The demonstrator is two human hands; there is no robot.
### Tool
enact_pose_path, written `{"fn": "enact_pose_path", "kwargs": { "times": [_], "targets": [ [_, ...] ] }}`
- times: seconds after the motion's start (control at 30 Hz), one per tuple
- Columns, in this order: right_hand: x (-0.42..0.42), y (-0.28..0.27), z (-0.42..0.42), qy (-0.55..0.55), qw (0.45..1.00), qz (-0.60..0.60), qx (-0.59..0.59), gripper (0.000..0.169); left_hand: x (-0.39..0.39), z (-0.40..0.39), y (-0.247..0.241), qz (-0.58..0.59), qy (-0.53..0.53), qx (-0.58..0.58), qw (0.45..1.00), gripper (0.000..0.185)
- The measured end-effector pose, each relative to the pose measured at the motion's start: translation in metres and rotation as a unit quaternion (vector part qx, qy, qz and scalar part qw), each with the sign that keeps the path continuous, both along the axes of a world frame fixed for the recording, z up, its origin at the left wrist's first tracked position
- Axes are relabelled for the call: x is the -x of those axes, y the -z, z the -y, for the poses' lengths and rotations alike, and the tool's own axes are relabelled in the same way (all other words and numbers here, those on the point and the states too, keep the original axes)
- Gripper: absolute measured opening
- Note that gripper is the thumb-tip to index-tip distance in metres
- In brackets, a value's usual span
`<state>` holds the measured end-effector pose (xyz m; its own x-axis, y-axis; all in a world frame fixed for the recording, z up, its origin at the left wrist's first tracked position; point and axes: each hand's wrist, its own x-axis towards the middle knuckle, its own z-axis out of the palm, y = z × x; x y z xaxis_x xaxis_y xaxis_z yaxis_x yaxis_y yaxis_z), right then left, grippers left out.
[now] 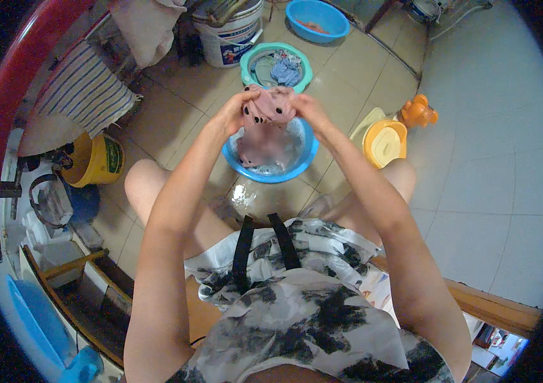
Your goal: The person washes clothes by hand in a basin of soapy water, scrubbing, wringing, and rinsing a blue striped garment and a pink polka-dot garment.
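A pink cloth garment with dark spots [267, 106] is stretched between my two hands, its lower part hanging into a blue plastic basin [271, 178] of sudsy water. My left hand [234, 109] grips its left edge, and my right hand [306, 106] grips its right edge. Pink fabric also lies in the water, partly blurred. Just beyond stands a teal basin [304, 79] holding a blue cloth [286, 72] and other fabrics.
A white bucket [228, 40] and another blue basin [334, 28] stand farther back. Right are a yellow plastic container [386, 139] and an orange plastic object [419, 111]. Left, a yellow bucket [87, 160] sits below a striped cloth [87, 86]. Tiles near the basin look wet.
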<state>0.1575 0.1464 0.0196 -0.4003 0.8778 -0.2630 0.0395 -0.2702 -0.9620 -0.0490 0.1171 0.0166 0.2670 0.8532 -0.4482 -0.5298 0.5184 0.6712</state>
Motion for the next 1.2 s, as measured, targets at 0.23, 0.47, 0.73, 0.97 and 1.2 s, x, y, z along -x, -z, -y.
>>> {"fn": "enact_pose_path", "kwargs": {
  "times": [0.23,0.47,0.73,0.97,1.2],
  "targets": [
    [-0.028,-0.059,-0.026,0.032,0.987,0.074,-0.137,0.024,0.001,-0.002,0.026,-0.088,0.013,-0.031,0.996,0.039],
    [-0.022,-0.097,-0.018,0.054,0.955,0.005,-0.291,0.022,-0.031,0.026,0.035,-0.118,0.036,0.019,0.992,0.037],
    [-0.055,-0.108,-0.032,0.058,0.969,-0.076,-0.226,0.019,-0.021,0.032,0.030,-0.223,0.066,0.000,0.973,0.041],
    [-0.049,-0.050,-0.054,0.074,0.978,-0.057,-0.189,0.021,-0.001,0.014,0.109,-0.330,0.022,0.118,0.936,0.040],
    [0.015,0.019,-0.052,-0.111,0.992,0.011,-0.063,0.024,-0.017,0.026,0.213,-0.626,-0.099,-0.120,0.764,0.059]
  ]
}}
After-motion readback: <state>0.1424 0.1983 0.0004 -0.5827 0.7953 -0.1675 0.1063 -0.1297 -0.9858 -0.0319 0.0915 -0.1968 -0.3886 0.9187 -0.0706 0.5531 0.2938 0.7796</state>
